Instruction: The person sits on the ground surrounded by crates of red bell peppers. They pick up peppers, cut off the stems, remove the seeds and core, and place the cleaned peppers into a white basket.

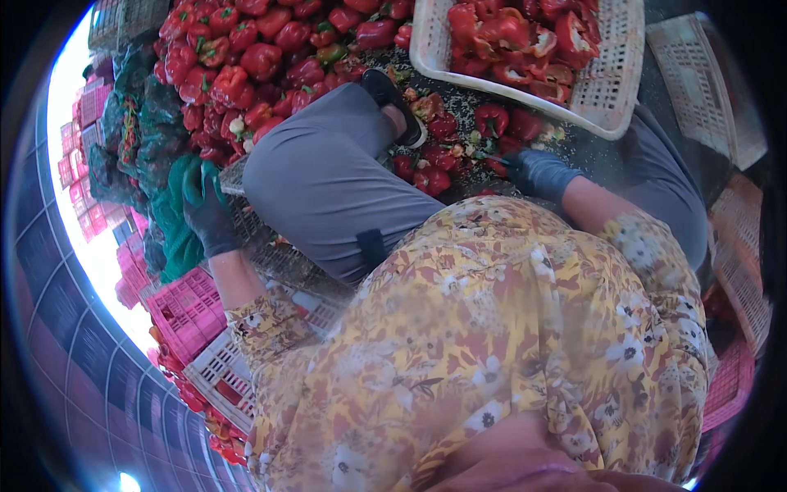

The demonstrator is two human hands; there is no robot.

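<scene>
My left hand (211, 212), in a dark glove with green about the fingers, is at a green mesh sack (178, 240) on the left; whether the fingers grip the mesh is unclear. In a dark glove, my right hand (541, 175) is closed around a thin tool (497, 159), perhaps a small knife, pointing left between my legs. Near its tip, red bell peppers (439, 157) lie among pale cores and scattered seeds. A big heap of whole red bell peppers (264, 61) rises beyond my bent left knee.
A white plastic crate (609, 80) of cut red peppers (522, 37) stands ahead, right of centre. Other crates (692, 80) line the right side. Filled dark green sacks (141, 123) sit at the left, with a pink crate (187, 310) and a white crate (224, 375) nearer me.
</scene>
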